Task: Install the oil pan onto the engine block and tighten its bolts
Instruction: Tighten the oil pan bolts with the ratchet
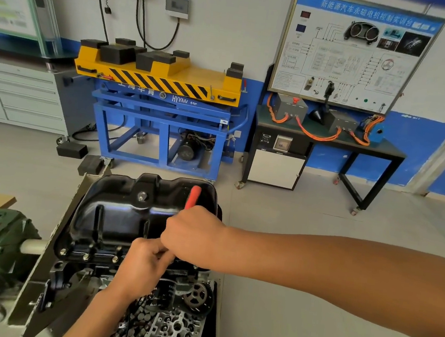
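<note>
Grey floor (294, 208) right of oil pan (118, 212)

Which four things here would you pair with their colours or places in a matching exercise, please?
Things:
1. oil pan
2. tool handle
3. left hand
4. lift table

Descriptions:
A. red, sticking up above the right hand
B. yellow with black stripes, by the wall
C. glossy black, with bolts along its near flange
D. at the pan's near edge, nearer the camera than the right hand

Pairs: 1-C; 2-A; 3-D; 4-B.
</note>
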Action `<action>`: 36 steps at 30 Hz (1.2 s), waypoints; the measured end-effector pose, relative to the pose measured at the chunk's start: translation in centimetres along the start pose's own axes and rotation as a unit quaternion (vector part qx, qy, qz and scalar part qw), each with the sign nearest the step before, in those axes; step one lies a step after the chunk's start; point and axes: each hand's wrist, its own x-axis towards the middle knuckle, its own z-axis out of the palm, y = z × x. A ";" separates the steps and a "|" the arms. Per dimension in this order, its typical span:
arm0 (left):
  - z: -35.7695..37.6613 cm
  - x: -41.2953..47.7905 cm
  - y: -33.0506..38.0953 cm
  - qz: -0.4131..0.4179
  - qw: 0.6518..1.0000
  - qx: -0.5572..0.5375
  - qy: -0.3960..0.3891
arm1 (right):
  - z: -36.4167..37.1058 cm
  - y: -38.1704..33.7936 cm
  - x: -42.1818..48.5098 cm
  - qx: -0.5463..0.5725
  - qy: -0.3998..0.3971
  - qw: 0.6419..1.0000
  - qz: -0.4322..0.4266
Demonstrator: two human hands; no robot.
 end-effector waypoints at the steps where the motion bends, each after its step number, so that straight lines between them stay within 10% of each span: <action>1: 0.0 0.0 0.0 0.000 1.000 -0.002 0.001 | 0.1 -0.1 0.1 -0.001 0.003 1.000 -0.002; 22: 0.2 -0.7 0.1 -0.037 0.998 -0.043 0.017 | -0.3 -0.4 0.7 -0.002 0.021 1.000 -0.020; 36: 1.1 -0.5 -0.3 -0.056 0.992 -0.033 0.109 | 2.8 1.4 2.1 0.328 -0.126 0.923 0.155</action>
